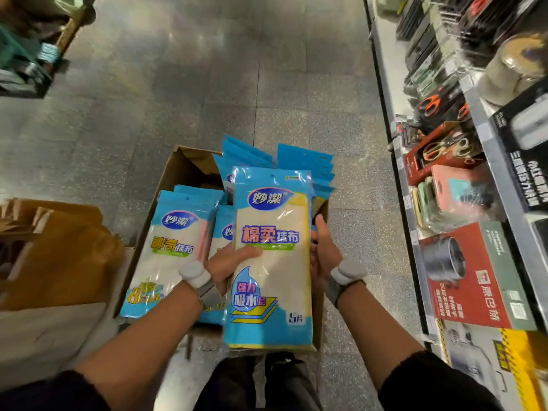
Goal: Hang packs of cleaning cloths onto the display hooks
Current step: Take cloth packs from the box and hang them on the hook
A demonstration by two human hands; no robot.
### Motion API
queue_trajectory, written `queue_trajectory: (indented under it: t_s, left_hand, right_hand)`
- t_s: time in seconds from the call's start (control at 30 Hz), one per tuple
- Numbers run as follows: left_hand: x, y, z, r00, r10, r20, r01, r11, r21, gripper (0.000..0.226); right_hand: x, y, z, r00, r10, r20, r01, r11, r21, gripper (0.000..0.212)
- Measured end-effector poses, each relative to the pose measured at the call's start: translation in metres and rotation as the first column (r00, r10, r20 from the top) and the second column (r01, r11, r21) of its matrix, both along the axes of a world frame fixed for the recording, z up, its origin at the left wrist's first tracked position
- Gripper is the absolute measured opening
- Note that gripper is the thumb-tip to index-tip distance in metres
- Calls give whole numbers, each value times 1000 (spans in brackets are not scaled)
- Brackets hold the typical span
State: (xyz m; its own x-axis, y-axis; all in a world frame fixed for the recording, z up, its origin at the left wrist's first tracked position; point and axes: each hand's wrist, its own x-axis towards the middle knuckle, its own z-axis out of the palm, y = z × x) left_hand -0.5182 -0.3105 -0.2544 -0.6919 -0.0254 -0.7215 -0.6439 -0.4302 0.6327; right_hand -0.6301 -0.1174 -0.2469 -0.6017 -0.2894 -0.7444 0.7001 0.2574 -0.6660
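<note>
I hold a stack of blue and cream cleaning cloth packs (271, 262) upright above an open cardboard box (178, 170) on the floor. My left hand (228, 264) grips the stack's left edge, thumb across the front. My right hand (324, 250) clasps its right edge, fingers behind. More packs (169, 250) stand in the box to the left, and further blue packs (305, 161) stick up behind the stack. No display hooks are in view.
A shelf unit (486, 161) runs along the right with boxed scissors, pots and other goods. Brown paper bags (56, 250) lie at the left. Another rack (26, 57) stands at the top left. Grey tiled floor (207, 69) stretches ahead.
</note>
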Motion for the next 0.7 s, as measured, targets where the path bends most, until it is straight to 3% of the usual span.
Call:
queue_trajectory:
  t_s: [0.07,0.13,0.2,0.27,0.37,0.47,0.5,0.6,0.7]
  left_hand:
    - [12,-14,7,995,53,-82,-52,999,7,42]
    - [16,-20,10,989,67,-129,-67,998,2,47]
    - [29,-28,19,978,113,-173,-110,994,26,37]
    - [36,-33,30,972,202,-124,-194,978,72,37]
    - [59,-51,41,955,288,-67,-275,949,153,46]
    - [87,-69,38,948,316,-25,-311,943,119,49]
    - [98,-74,37,946,323,-29,-318,942,109,52]
    - [125,-80,32,931,364,-32,-364,931,22,58]
    - [155,-72,34,894,446,-34,-446,895,23,46]
  right_hand:
    - [8,-22,6,1000,-7,-30,3,993,-120,56]
    - [9,-35,1,997,38,-63,-41,998,-46,75]
    - [20,-50,-7,996,47,-72,-41,996,78,101]
    - [28,-59,0,989,30,-144,-13,993,114,111]
    - [46,-74,20,992,75,-98,-68,994,82,100]
    - [54,-86,35,994,102,34,-99,992,-84,50]
    - [59,-92,40,989,124,76,-116,988,-102,42]
    - [69,-101,43,976,176,127,-159,978,-135,43]
    - [83,-108,43,961,251,118,-226,954,-196,49]
